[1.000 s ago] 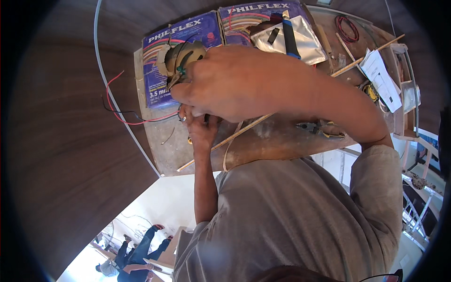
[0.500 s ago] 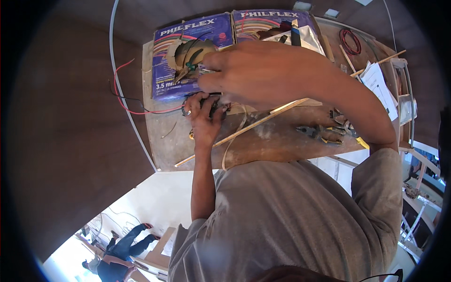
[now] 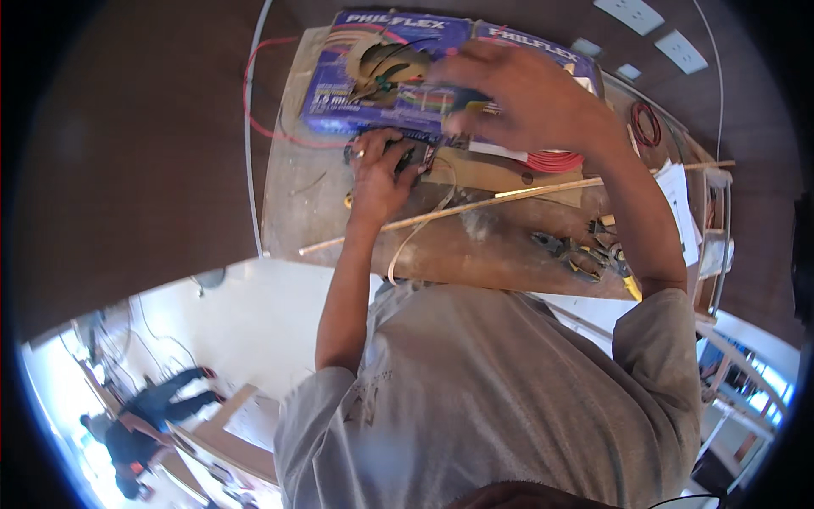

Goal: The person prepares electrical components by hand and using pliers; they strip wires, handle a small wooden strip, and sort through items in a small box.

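My left hand point(image 3: 380, 180), a ring on one finger, rests with curled fingers over a small dark boxy piece point(image 3: 414, 156) on the table. The fingers cover most of it, so its kind is hidden. A red wire point(image 3: 292, 138) runs to it from the left. Above the second box floats my right hand point(image 3: 538, 93), smeared by motion. Something dark blue and yellow point(image 3: 471, 100) shows between its thumb and fingers; whether it is held cannot be told. Behind my left hand lies a purple wire box point(image 3: 326, 93), torn open, with wires inside the hole.
Another purple box point(image 3: 534, 44) stands beside it. Red coiled wire point(image 3: 555, 161) lies under my right wrist. A long wooden stick point(image 3: 441, 214) crosses the table point(image 3: 475, 254). Pliers point(image 3: 551, 244), papers point(image 3: 674, 204) and another wire coil point(image 3: 645, 125) lie to the right.
My right hand has lifted off from beside the left hand and moved up and right, uncovering the red coil. My left hand stays on the dark piece. The view has shifted.
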A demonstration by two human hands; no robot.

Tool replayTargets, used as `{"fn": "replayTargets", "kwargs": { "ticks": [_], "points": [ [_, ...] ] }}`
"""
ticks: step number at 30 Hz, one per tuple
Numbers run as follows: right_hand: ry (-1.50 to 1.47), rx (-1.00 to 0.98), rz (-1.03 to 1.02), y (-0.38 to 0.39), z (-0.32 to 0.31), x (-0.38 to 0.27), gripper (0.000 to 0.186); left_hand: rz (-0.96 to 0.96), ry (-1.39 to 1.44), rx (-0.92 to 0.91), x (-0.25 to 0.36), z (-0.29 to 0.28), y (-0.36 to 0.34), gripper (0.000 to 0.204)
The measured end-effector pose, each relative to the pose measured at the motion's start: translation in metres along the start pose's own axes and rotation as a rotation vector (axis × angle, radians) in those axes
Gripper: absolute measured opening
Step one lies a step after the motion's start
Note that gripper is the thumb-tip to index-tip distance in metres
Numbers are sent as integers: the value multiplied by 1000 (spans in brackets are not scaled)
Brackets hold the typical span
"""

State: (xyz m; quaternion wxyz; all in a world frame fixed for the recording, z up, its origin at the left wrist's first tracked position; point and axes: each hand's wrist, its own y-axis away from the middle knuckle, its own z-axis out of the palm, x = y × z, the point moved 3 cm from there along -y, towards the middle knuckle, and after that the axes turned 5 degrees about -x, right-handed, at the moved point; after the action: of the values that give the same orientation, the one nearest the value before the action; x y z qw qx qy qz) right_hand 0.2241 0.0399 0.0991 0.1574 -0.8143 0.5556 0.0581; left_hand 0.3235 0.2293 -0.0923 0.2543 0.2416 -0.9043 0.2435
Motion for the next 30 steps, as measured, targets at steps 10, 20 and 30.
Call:
{"fn": "replayTargets", "kwargs": {
  "ticks": [10,20,30],
  "points": [
    [-156,-111,-19,-4,-9,24,37,-265,-39,-65,39,-23,148,34],
    [-891,819,568,98,54,131,34,-290,-176,65,49,-6,202,4],
    [369,685,427,82,122,64,31,-143,218,-241,99,12,190,11]
  ]
}}
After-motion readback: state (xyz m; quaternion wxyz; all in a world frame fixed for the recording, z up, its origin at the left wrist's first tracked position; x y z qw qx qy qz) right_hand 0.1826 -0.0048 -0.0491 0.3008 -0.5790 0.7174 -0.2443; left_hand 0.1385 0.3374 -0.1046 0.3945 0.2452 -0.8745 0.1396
